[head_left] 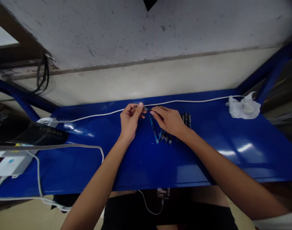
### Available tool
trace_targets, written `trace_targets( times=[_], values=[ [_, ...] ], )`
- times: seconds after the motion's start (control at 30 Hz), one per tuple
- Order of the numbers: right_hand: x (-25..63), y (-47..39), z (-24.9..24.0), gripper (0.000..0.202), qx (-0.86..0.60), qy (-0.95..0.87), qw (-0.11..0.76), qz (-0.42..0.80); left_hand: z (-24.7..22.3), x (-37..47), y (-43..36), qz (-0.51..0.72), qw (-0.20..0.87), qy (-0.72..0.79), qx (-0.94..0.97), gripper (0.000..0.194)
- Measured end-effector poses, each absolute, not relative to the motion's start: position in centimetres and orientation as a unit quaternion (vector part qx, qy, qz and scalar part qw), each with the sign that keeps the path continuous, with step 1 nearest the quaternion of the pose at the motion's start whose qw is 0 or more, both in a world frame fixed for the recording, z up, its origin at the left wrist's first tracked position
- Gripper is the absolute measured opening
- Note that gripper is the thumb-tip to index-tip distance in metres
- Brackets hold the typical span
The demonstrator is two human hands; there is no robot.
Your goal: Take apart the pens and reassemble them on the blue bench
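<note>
My left hand (pixel 130 121) pinches a slim dark pen (pixel 148 109) between thumb and fingers. On the pen's other end, the fingertips of my right hand (pixel 169 120) are closed. Part of the pen is hidden by my fingers, so I cannot tell whether it is in one piece. Just below the hands a blue pen (pixel 153 129) lies on the blue table (pixel 141 169). Beside it are several dark pens with clear tips (pixel 166 139), partly covered by my right hand. More dark pen barrels (pixel 186 118) show behind my right wrist.
A crumpled white plastic bag (pixel 244 107) lies at the back right. A white cable (pixel 100 114) runs along the table's rear. At the left are a black lettered object (pixel 47 132), a white box (pixel 15 164) and looping cords (pixel 39 174). A wall (pixel 146 80) stands behind the table.
</note>
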State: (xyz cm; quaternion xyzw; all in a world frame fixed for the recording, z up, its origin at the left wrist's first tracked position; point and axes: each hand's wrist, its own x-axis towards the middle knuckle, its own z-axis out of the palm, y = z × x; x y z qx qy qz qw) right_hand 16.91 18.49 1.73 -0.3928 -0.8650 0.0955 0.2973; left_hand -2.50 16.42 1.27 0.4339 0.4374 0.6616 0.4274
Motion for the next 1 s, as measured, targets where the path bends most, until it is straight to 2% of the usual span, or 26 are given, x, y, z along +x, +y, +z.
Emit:
trace_targets(
  times=[0.17, 0.43, 0.83, 1.0],
  values=[
    [17.0, 18.6, 1.5, 0.035, -0.387, -0.865, 0.304, 0.097, 1.0, -2.2, 16.2, 0.605, 0.505, 0.406, 0.462, 0.030],
    [17.0, 18.5, 1.5, 0.029, -0.400, -0.869, 0.279, 0.081, 0.9, -2.1, 16.2, 0.575, 0.500, 0.428, 0.486, 0.022],
    [17.0, 18.7, 1.8, 0.034, -0.451, -0.811, 0.362, 0.083, 1.8, -4.6, 17.5, 0.725, 0.472, 0.398, 0.306, 0.017],
    [17.0, 18.6, 1.9, 0.036, -0.451, -0.807, 0.372, 0.085, 2.1, -5.2, 17.6, 0.738, 0.464, 0.404, 0.276, 0.016]
  ],
)
